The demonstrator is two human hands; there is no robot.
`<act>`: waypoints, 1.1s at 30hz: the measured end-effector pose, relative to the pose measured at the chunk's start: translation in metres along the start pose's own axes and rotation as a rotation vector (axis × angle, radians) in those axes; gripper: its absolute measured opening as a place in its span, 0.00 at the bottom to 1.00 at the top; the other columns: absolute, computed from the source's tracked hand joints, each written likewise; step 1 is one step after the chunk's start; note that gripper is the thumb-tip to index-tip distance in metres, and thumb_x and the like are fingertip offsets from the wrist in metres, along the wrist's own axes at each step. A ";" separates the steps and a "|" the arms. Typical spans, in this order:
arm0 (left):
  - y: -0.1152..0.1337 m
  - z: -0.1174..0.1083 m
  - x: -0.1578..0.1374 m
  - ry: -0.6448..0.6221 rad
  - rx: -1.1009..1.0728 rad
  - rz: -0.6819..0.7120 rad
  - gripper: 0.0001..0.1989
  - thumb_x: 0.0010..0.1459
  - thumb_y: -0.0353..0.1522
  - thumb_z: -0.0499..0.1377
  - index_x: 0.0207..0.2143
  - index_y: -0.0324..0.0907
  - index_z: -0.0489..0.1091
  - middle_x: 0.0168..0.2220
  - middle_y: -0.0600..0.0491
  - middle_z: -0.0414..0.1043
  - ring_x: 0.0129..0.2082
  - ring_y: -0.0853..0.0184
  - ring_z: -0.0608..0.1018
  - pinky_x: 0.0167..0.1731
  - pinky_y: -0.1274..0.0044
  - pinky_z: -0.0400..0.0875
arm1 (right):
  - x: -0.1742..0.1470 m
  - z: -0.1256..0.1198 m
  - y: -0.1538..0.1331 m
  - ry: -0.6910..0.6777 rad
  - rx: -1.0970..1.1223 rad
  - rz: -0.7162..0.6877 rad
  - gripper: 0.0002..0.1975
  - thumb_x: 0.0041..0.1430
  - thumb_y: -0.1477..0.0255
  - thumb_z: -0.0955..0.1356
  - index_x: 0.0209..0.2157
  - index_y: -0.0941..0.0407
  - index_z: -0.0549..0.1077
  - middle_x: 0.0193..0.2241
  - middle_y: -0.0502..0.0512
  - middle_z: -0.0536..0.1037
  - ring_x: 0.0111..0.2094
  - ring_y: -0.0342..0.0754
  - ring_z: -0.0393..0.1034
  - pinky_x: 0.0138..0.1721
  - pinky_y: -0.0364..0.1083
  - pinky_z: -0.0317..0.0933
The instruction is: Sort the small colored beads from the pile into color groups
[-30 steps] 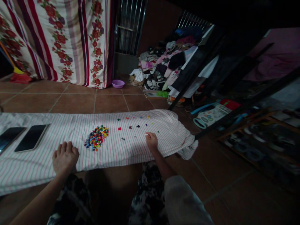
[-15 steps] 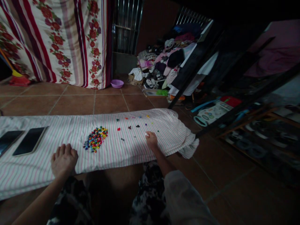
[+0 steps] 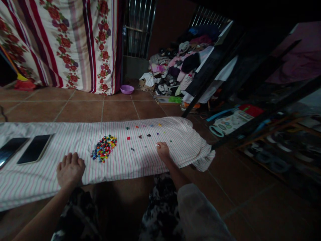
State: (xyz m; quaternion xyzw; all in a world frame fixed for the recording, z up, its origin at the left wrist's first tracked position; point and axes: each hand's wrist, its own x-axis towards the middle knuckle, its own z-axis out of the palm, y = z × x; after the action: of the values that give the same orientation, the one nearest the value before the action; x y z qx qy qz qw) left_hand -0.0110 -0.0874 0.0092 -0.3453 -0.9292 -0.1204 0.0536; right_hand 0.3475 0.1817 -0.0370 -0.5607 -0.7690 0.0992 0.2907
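Observation:
On the striped cloth [image 3: 120, 164], my left hand [image 3: 70, 170] rests palm down near the front edge, fingers loosely bent and slightly apart, with nothing visible in it. To its right lies a pile of small multicoloured beads or pegs [image 3: 104, 149]. My right hand [image 3: 163, 151] is closed in a pinch, low over the cloth, with a small white piece [image 3: 157, 145] at its fingertips. Around it lie separate small pieces: a grey one [image 3: 132, 149], a red one [image 3: 128, 138], a black one [image 3: 148, 135], a yellow one [image 3: 159, 125] and several others in loose rows.
Two dark-screened devices, one a tablet [image 3: 35, 149], lie at the left of the cloth. Beyond are a tiled floor, a purple basin [image 3: 127, 89], a floral curtain [image 3: 82, 47] and a heap of clothes [image 3: 178, 63]. A dark slanted post [image 3: 198, 93] stands at the right.
The view has shifted slightly, so everything sits a little further right. Both hands keep nearly the same places on the cloth, and the right hand stays pinched.

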 end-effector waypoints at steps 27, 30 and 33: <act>-0.010 0.025 0.005 0.139 -0.010 0.018 0.26 0.63 0.34 0.44 0.58 0.32 0.66 0.61 0.38 0.65 0.63 0.51 0.64 0.62 0.60 0.53 | 0.005 0.018 -0.090 -0.008 0.235 -0.241 0.13 0.58 0.69 0.63 0.38 0.55 0.78 0.36 0.58 0.74 0.35 0.49 0.70 0.40 0.47 0.66; -0.010 0.027 0.006 0.139 -0.009 0.022 0.26 0.62 0.34 0.44 0.59 0.33 0.66 0.61 0.38 0.65 0.63 0.51 0.63 0.62 0.60 0.53 | 0.000 0.038 -0.132 -0.108 0.335 -0.369 0.13 0.61 0.71 0.63 0.37 0.55 0.79 0.36 0.57 0.75 0.37 0.49 0.71 0.41 0.46 0.67; -0.010 0.027 0.006 0.142 0.004 0.030 0.26 0.63 0.34 0.43 0.59 0.32 0.66 0.61 0.38 0.65 0.63 0.52 0.64 0.62 0.61 0.53 | -0.003 0.057 -0.168 -0.220 0.358 -0.467 0.12 0.62 0.73 0.63 0.39 0.55 0.79 0.37 0.56 0.76 0.38 0.47 0.72 0.42 0.46 0.66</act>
State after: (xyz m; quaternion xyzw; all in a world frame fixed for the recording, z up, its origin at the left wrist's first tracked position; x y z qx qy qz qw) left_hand -0.0224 -0.0841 -0.0175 -0.3497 -0.9180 -0.1420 0.1221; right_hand 0.1805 0.1300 -0.0040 -0.2948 -0.8741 0.2236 0.3147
